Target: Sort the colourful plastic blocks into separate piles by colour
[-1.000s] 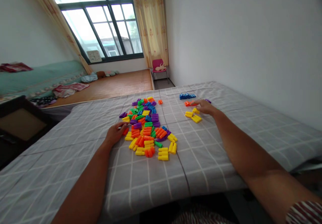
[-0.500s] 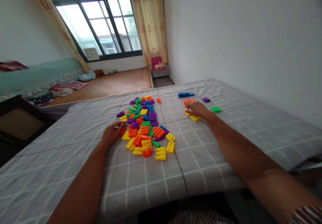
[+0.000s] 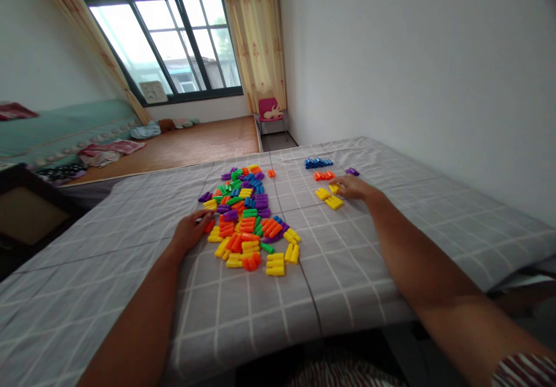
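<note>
My left hand (image 3: 191, 229) rests on the cloth at the left edge of a mixed pile of plastic toy pieces (image 3: 248, 213), bullet-shaped tubes joined side by side. Its fingers are slightly apart, close by an orange piece (image 3: 209, 226); whether they touch it I cannot tell. My right hand (image 3: 353, 187) has its fingertips closed on a small yellow toy piece (image 3: 334, 189). Two more yellow pieces (image 3: 333, 202) lie just in front of it. Behind are orange pieces (image 3: 324, 175), a row of blue pieces (image 3: 318, 163) and a purple piece (image 3: 352, 171).
A grey checked cloth (image 3: 347, 277) covers the bed-like surface. A lone orange piece (image 3: 271, 173) lies between pile and groups. A white wall (image 3: 412, 74) runs along the right. Beyond are a pink chair (image 3: 268, 109) and a second bed (image 3: 208, 138).
My right hand has shifted a little right, uncovering the orange pieces and showing a yellow piece at its fingertips. The green piece is now mostly hidden behind it. My left hand has stayed at the pile.
</note>
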`<move>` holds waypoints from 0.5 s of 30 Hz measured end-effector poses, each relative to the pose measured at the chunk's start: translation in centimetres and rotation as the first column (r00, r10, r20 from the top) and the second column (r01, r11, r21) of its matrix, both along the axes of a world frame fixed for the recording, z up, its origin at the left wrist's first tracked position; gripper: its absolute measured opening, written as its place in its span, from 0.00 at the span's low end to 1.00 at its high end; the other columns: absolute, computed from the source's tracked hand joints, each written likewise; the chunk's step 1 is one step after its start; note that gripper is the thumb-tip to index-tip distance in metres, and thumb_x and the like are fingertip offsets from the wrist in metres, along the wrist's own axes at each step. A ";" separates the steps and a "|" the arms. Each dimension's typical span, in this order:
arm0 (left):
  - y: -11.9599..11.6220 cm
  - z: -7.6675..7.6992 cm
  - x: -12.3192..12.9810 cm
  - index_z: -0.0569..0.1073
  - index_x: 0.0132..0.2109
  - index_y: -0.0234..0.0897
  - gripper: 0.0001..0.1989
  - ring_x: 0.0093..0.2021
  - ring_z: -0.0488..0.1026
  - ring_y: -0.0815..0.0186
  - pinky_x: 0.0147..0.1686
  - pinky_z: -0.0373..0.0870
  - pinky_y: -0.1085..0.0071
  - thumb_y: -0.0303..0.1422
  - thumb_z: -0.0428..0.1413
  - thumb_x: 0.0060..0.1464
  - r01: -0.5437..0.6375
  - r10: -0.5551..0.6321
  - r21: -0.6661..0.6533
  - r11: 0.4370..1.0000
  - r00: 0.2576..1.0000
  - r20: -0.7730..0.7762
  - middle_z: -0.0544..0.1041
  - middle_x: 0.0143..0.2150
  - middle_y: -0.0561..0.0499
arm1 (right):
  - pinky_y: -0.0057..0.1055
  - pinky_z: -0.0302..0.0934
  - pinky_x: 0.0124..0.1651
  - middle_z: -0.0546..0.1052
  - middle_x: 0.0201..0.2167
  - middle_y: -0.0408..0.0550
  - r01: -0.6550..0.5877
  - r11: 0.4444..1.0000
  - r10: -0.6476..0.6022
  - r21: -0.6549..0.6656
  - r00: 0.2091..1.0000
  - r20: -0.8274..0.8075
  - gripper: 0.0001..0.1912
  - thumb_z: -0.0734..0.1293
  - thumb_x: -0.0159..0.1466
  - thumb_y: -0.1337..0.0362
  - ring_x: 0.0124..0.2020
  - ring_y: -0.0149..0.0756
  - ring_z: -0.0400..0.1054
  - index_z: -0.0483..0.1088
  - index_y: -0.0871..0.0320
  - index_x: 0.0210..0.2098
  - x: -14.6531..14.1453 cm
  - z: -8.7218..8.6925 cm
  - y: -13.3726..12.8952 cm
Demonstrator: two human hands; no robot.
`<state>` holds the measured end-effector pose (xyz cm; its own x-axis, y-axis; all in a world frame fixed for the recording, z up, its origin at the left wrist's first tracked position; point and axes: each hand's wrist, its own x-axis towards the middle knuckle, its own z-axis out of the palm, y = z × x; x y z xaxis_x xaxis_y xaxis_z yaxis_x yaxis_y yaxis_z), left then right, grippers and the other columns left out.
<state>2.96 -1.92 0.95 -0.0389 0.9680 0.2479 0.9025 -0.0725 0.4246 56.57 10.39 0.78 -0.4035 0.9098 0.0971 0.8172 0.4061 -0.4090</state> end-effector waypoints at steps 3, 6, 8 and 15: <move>-0.1 0.0 0.0 0.78 0.47 0.37 0.28 0.49 0.75 0.56 0.49 0.70 0.65 0.51 0.45 0.55 0.002 -0.002 0.002 1.000 1.000 0.002 0.80 0.48 0.45 | 0.42 0.60 0.57 0.76 0.53 0.50 -0.040 0.998 0.041 -0.041 0.999 0.026 0.26 0.69 0.53 0.68 0.53 0.49 0.69 0.74 0.54 0.52 0.0 0.3 -0.2; -0.1 0.0 0.0 0.78 0.47 0.37 0.28 0.50 0.75 0.56 0.50 0.69 0.65 0.50 0.45 0.55 0.011 -0.011 0.000 1.000 1.000 0.001 0.80 0.49 0.45 | 0.42 0.59 0.59 0.73 0.56 0.50 -0.080 0.995 0.081 -0.060 0.997 0.014 0.28 0.69 0.53 0.69 0.55 0.49 0.68 0.72 0.53 0.55 -0.1 0.7 -0.3; -0.1 0.1 0.0 0.78 0.48 0.38 0.27 0.50 0.75 0.56 0.50 0.69 0.65 0.50 0.45 0.55 0.012 -0.012 -0.001 1.000 1.000 -0.002 0.80 0.49 0.46 | 0.42 0.55 0.62 0.72 0.58 0.48 -0.106 0.994 0.106 -0.024 0.994 -0.001 0.28 0.68 0.54 0.67 0.58 0.49 0.64 0.72 0.52 0.55 -0.4 0.8 -0.3; 0.0 -0.1 -0.1 0.78 0.47 0.39 0.27 0.50 0.75 0.56 0.50 0.69 0.64 0.51 0.45 0.54 0.008 -0.008 -0.007 1.000 1.000 -0.005 0.80 0.49 0.46 | 0.41 0.60 0.56 0.75 0.53 0.52 -0.059 0.998 0.059 0.008 0.998 0.001 0.24 0.69 0.58 0.55 0.54 0.47 0.68 0.74 0.54 0.53 -3.0 0.3 -1.0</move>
<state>2.85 -1.87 0.85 -0.0303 0.9699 0.2418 0.9038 -0.0767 0.4210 53.53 9.40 1.08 -0.4561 0.8838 0.1043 0.7922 0.4566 -0.4048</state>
